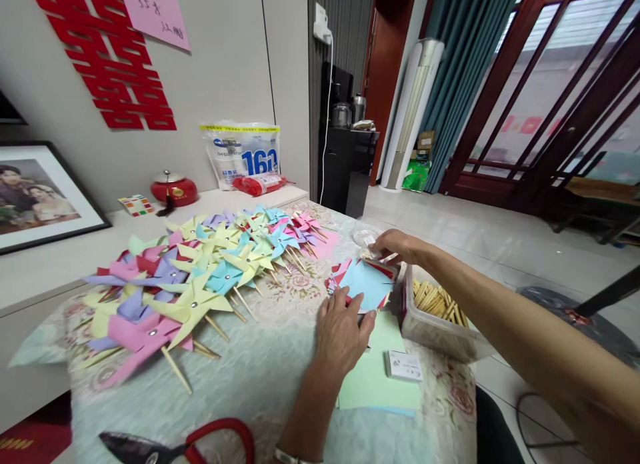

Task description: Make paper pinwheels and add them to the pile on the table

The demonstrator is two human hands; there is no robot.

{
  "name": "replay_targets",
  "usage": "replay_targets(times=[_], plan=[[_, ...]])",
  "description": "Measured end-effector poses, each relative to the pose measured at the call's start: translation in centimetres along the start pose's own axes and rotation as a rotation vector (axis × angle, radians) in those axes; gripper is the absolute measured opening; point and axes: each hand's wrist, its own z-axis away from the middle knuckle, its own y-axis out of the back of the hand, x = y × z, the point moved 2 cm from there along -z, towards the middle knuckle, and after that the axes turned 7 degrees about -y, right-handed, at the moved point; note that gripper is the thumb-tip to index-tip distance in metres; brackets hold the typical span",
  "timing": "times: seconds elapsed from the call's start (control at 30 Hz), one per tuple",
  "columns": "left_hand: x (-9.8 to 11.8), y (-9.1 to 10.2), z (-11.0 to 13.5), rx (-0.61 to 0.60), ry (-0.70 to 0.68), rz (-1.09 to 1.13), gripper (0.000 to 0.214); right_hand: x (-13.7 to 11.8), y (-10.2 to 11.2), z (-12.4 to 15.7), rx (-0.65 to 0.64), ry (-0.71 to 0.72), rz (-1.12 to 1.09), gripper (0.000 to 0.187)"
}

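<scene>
My left hand [343,331] lies flat with fingers apart on the near edge of a stack of coloured paper squares [365,284], a light blue sheet on top. My right hand [397,245] reaches over the far corner of that stack, its fingers pinched together on something small I cannot make out. Many finished paper pinwheels [200,277] on wooden sticks, in pink, yellow-green, blue and purple, lie spread over the flowered tablecloth [265,371] to the left.
A clear plastic box of wooden sticks [437,314] stands right of the stack. A small white box [404,366] rests on green sheets [375,384]. Red-handled scissors [175,447] lie at the near edge. A framed picture [35,197], red pot [173,189] and bag [243,154] stand behind.
</scene>
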Motion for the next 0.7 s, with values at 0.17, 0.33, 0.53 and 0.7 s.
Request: replay_targets(times=[0.17, 0.33, 0.53, 0.7], plan=[[-0.13, -0.22, -0.01, 0.004, 0.000, 0.002, 0.044, 0.19, 0.03, 0.12, -0.066, -0.039, -0.042, 0.015], [0.01, 0.02, -0.10, -0.003, 0.006, 0.011, 0.044, 0.68, -0.52, -0.35, -0.110, -0.056, -0.066, 0.013], [0.23, 0.35, -0.07, -0.017, 0.012, 0.021, 0.045, 0.69, -0.65, -0.69, -0.152, -0.054, -0.106, 0.017], [0.20, 0.29, -0.02, -0.012, 0.012, 0.022, 0.045, 0.33, -0.46, -0.30, -0.184, -0.055, -0.165, 0.016]])
